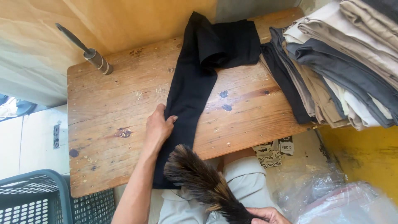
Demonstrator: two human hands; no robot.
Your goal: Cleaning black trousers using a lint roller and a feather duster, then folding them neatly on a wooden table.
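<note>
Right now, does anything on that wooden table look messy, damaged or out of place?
The table top is worn, with dark stains and small holes. The black trousers lie across it, one end hanging over the near edge under the left hand. The stack of folded trousers juts past the table's right edge.

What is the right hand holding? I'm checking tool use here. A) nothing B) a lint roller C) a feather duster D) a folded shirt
C: the right hand grips the handle of a brown feather duster near the table edge, while the left hand presses on the black trousers.
</note>
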